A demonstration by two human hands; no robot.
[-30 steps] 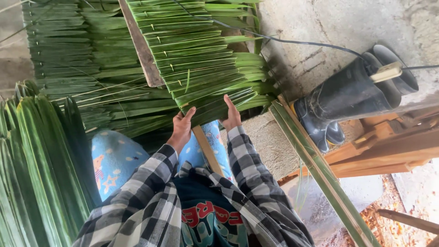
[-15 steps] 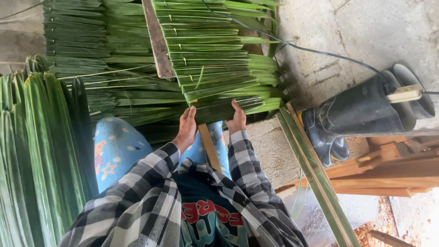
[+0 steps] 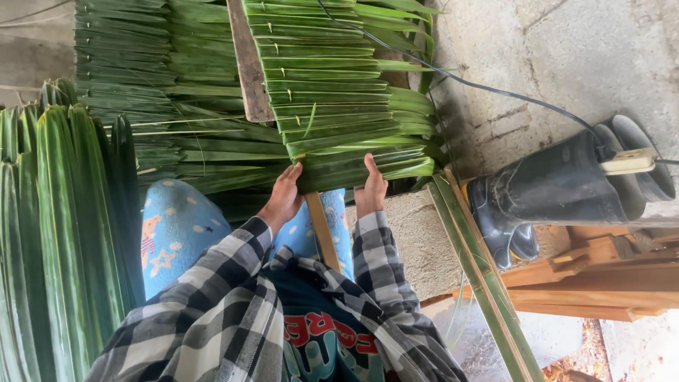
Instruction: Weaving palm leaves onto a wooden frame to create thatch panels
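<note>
A panel of folded green palm leaves [image 3: 332, 78] is threaded along a thin wooden slat [image 3: 322, 230] that runs toward my lap. Small pale pins show down the folds. My left hand [image 3: 283, 199] grips the near edge of the nearest folded leaf [image 3: 353, 168], with its fingers curled over the left part. On the same leaf's right part, my right hand [image 3: 370, 189] presses with the thumb pointing up. Both arms wear black-and-white checked sleeves. My knees, in blue patterned cloth [image 3: 177, 226], lie under the panel.
Loose long palm leaves [image 3: 64, 233] are stacked at the left, with more finished panels [image 3: 141, 85] behind. A wooden batten [image 3: 247, 64] lies across them. Black rubber boots [image 3: 552, 191], a black cable with a white plug [image 3: 626, 163], wooden planks [image 3: 601, 276] and long leaf strips [image 3: 481, 283] are at the right.
Both hands have stayed on the nearest leaf. My right hand has slid a little to the right. The view has shifted slightly.
</note>
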